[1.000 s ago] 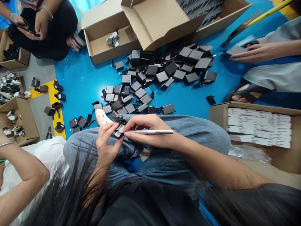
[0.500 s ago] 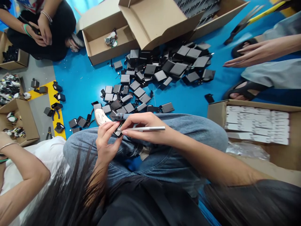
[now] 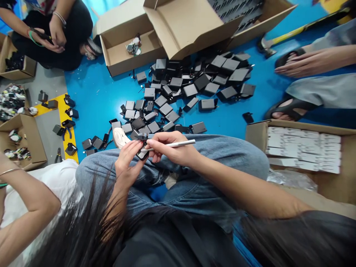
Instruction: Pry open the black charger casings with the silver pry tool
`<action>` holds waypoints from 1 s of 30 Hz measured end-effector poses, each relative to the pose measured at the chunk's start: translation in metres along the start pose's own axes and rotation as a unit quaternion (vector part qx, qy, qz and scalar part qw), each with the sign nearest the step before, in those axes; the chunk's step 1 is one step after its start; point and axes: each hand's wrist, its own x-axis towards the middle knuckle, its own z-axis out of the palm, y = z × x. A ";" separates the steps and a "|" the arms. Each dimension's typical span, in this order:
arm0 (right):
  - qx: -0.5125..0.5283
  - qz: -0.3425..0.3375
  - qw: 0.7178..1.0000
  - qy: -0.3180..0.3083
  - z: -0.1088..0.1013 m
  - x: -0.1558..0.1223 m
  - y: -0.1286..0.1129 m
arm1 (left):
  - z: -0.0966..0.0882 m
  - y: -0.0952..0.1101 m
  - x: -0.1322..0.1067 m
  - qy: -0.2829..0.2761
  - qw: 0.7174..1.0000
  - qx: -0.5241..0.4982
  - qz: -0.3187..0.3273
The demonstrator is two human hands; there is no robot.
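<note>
My left hand point(image 3: 127, 160) is closed on a small black plastic charger casing point(image 3: 142, 153) with a pale part inside, held above my lap. My right hand point(image 3: 174, 147) pinches a slim silver pen-shaped tool point(image 3: 182, 143), its tip pointing into the casing; whether it touches the inside I cannot tell. Fingers cover much of the casing. A dark flap-like piece point(image 3: 141, 137) shows just above it. My shoe point(image 3: 120, 137) lies just beyond my left fingers.
Dark charger blocks point(image 3: 190, 90) are heaped on the blue floor point(image 3: 91, 92). Behind stands an open cardboard box point(image 3: 122, 69). White pieces point(image 3: 303, 148) fill a box on the right. A hammer point(image 3: 286, 37) lies near a co-worker's hand point(image 3: 308, 63). Other people sit left.
My right hand has rolled, tilting the tool's rear end upward. The hammer at right has come down to the floor. One more dark block lies at the heap's front, and the co-worker's hand has moved back right.
</note>
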 end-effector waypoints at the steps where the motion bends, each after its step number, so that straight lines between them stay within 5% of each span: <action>1: -0.013 -0.009 1.000 0.003 -0.001 -0.001 -0.001 | 0.000 0.000 0.000 -0.003 1.000 -0.004 0.004; 12: -0.258 -0.194 0.946 0.022 0.004 -0.010 0.000 | 0.003 -0.002 -0.001 -0.005 1.000 0.011 -0.014; 30: -0.292 -0.232 0.928 0.017 0.008 -0.013 0.007 | 0.005 -0.009 -0.007 -0.023 0.999 -0.015 -0.042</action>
